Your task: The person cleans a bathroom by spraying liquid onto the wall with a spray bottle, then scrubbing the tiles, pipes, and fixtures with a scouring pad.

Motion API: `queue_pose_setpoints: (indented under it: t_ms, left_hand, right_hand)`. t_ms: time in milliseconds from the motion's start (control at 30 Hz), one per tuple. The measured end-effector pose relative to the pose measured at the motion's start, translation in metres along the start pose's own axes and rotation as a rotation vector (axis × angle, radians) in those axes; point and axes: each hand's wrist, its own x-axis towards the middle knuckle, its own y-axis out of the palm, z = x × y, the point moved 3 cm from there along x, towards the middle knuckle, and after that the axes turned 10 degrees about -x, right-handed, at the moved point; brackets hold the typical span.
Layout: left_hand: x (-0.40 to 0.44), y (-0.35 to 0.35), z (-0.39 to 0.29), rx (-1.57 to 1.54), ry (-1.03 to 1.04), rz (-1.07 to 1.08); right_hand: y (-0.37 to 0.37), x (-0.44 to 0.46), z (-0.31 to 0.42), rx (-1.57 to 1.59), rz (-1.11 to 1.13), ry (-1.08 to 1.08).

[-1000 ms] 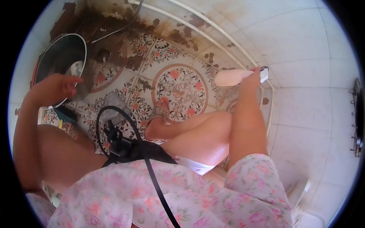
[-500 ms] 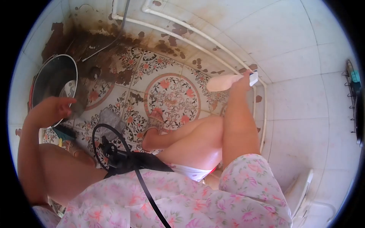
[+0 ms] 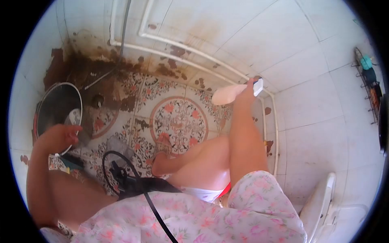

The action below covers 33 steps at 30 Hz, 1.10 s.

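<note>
My right hand [image 3: 244, 95] is closed around a pale peach bottle [image 3: 226, 95] with a white top [image 3: 258, 86]. The bottle lies tilted almost sideways near the wall pipes, its body pointing left. My left hand [image 3: 60, 137] hangs in front of the rim of a dark bucket [image 3: 56, 107], its fingers loosely bent and slightly apart. Nothing shows between those fingers. A whitish shape [image 3: 74, 117], which I cannot make out, is inside the bucket.
White pipes [image 3: 190, 50] run along the stained tiled wall. A grey hose [image 3: 121, 52] hangs to the patterned floor [image 3: 178, 117]. A wire rack [image 3: 366, 81] with several items is on the right wall. A black cable [image 3: 154, 206] crosses my lap.
The view has tilted up a little, so the bucket, floor and left hand sit lower. My right hand still holds the bottle, shifted slightly left in view.
</note>
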Motion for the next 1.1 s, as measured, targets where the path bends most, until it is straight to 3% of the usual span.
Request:
queue_pose_setpoints:
  t_ms: [100,200,333,533,633,767,833,1100]
  left_hand:
    - [-0.008,-0.006,0.000,-0.046,-0.034,-0.007]
    - [-0.015,-0.013,-0.006,0.106,-0.028,-0.045]
    - [-0.030,-0.027,-0.011,0.021,0.030,-0.086]
    - [-0.070,-0.055,-0.020,-0.008,0.016,-0.215]
    - [-0.067,-0.060,0.041,-0.101,-0.014,-0.205]
    - [-0.074,-0.054,0.057,-0.093,-0.022,-0.228]
    - [-0.081,-0.049,0.045,-0.116,-0.110,-0.220]
    - [-0.065,-0.037,0.046,-0.118,-0.029,-0.189]
  right_hand:
    - [0.008,-0.015,0.041,-0.030,-0.080,0.077]
    - [0.008,0.015,0.045,0.060,-0.034,-0.036]
    - [0.009,0.049,0.080,0.088,-0.019,-0.051]
    - [0.008,0.082,0.155,-0.229,0.118,-0.126]
    - [0.011,0.088,0.176,-0.164,0.206,-0.147]
    - [0.012,0.108,0.193,0.011,0.232,-0.252]
    - [0.011,0.109,0.204,-0.045,0.200,-0.197]
    - [0.017,0.114,0.231,-0.149,0.133,-0.129]
